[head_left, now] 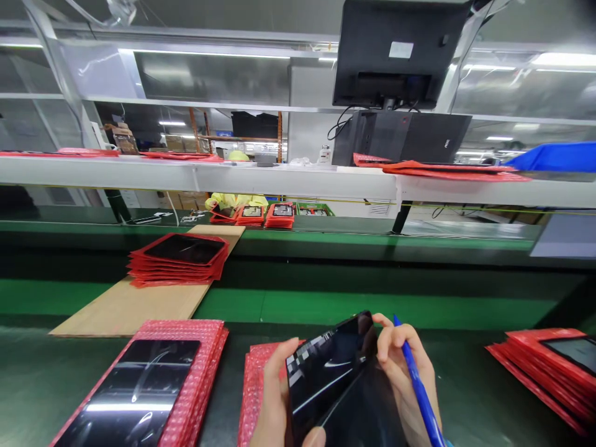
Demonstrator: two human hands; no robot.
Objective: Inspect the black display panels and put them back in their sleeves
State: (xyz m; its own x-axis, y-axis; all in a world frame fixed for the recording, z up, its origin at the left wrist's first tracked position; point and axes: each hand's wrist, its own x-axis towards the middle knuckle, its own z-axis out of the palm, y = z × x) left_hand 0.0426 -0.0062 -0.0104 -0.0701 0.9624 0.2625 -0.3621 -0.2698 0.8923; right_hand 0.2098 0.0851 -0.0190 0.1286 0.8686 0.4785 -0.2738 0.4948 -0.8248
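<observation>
My left hand (274, 397) is closed on the left side of a glossy black screen panel (321, 375), its thumb over the lower front. The panel is tilted, and bright reflections cross its surface. A dark sheet or second panel (367, 410) lies slantwise over its lower right; which of the two I cannot tell. My right hand (395, 357) touches the panel's upper right corner with its fingertips. Held in that same hand is a blue pen (419, 388), slanting down to the right. Behind my left hand is a pink bubble-wrap stack (254, 372), partly hidden.
At the left, a black panel (139, 385) lies on pink bubble-wrap sleeves. Farther back, red sleeves (179, 257) are stacked on a wooden board (125, 310). Another red stack (544, 372) stands at the right. A shelf (279, 180) crosses above the bench, and a person in yellow (237, 200) sits beyond.
</observation>
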